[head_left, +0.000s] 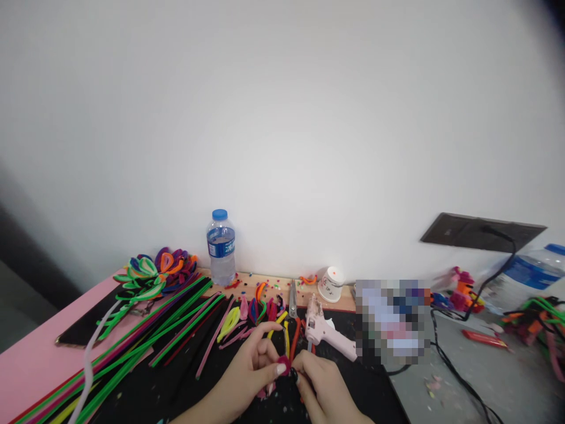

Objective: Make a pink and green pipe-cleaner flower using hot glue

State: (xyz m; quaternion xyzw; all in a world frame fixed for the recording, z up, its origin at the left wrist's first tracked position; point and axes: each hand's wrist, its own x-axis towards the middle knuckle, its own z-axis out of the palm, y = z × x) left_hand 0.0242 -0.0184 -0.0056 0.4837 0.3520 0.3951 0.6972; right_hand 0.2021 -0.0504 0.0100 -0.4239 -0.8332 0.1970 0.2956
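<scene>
My left hand (251, 368) and my right hand (324, 386) meet at the bottom centre over a black mat (185, 388). Both pinch a small dark pink pipe-cleaner piece (283, 365) between thumb and fingertips. Just beyond the hands lie a pink glue gun (326, 330) and scissors (293, 312) with orange handles. Bent pipe-cleaner petals (260, 309) in yellow, pink and blue lie in front of the fingers.
Long green, pink and white pipe cleaners (145, 338) spread across the left. Looped petal shapes (154, 271) pile at the back left. A water bottle (221, 247), a paper cup (331, 284), a wall socket (481, 232) with a black cable (459, 377) and another bottle (529, 274) stand behind.
</scene>
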